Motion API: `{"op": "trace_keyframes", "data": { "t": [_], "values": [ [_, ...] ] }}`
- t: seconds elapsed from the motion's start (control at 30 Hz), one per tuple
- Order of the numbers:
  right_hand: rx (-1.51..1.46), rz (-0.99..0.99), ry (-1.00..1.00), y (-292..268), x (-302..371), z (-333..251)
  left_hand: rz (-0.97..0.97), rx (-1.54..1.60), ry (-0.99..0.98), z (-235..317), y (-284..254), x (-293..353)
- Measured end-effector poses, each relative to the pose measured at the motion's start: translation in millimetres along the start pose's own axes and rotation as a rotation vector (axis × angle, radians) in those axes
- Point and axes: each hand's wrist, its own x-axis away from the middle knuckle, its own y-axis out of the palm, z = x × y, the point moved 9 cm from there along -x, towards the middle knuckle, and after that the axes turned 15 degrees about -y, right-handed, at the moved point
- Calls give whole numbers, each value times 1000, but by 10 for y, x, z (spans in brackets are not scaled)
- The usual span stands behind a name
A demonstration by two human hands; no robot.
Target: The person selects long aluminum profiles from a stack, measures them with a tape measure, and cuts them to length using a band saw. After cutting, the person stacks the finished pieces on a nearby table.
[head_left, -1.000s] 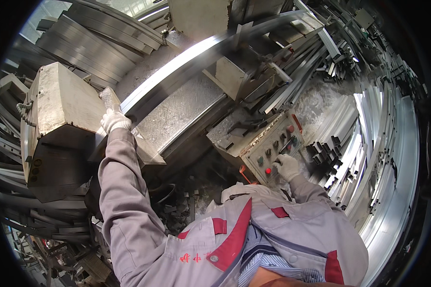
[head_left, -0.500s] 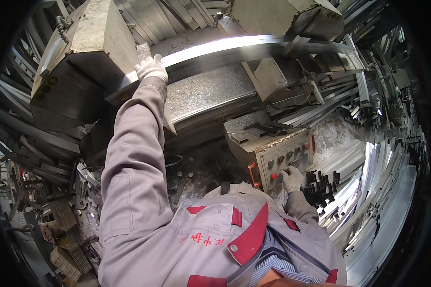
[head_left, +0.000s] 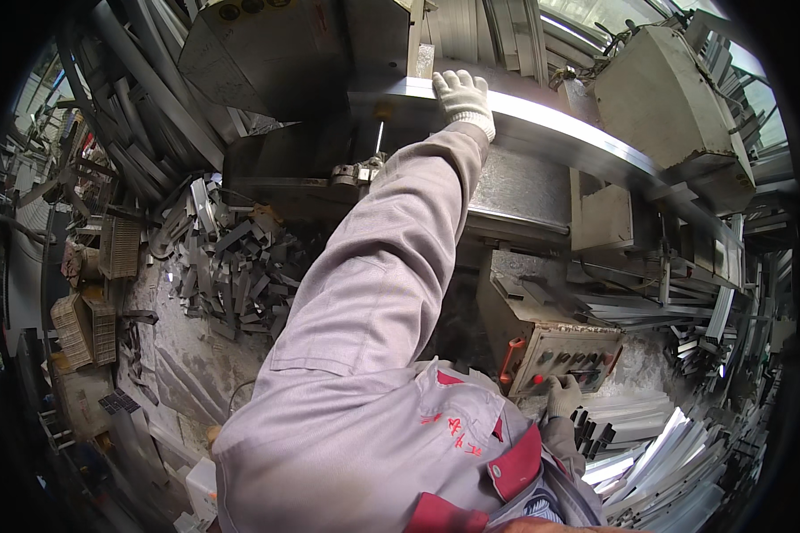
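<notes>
My left hand [head_left: 462, 96], in a white knitted glove, lies over a long, shiny aluminium profile [head_left: 542, 117], its fingers bent across the top. The profile lies across the bed [head_left: 523, 191] of a cutting machine, close to the machine's left housing [head_left: 267, 62]. My right hand [head_left: 564, 396], also gloved, is at the lower edge of a control panel [head_left: 587, 342] on a metal box. Its fingers are curled, and their tips are too small and hidden to show what they press or hold. A red button [head_left: 538, 379] sits just left of it.
A second machine housing [head_left: 671, 98] stands on the right. Metal offcuts [head_left: 231, 266] are heaped on the floor at left. Bundles of long profiles [head_left: 658, 462] lie at lower right. An orange handle [head_left: 511, 360] sticks up beside the control box.
The view has swung to the left, so the machine and panel appear farther right and the offcut heap shows. My left hand stays on the profile and my right hand stays at the panel.
</notes>
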Motion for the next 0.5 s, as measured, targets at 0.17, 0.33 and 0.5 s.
{"op": "trace_keyframes", "data": {
  "t": [0.17,0.33,0.5],
  "values": [
    [-229,-18,140,83,-38,264,116,61,166,301,91,167],
    [-582,-235,531,314,57,414,193,22,175,306,77,157],
    [85,-314,14,-4,-159,-260,207,22,177,283,50,183]
  ]
}}
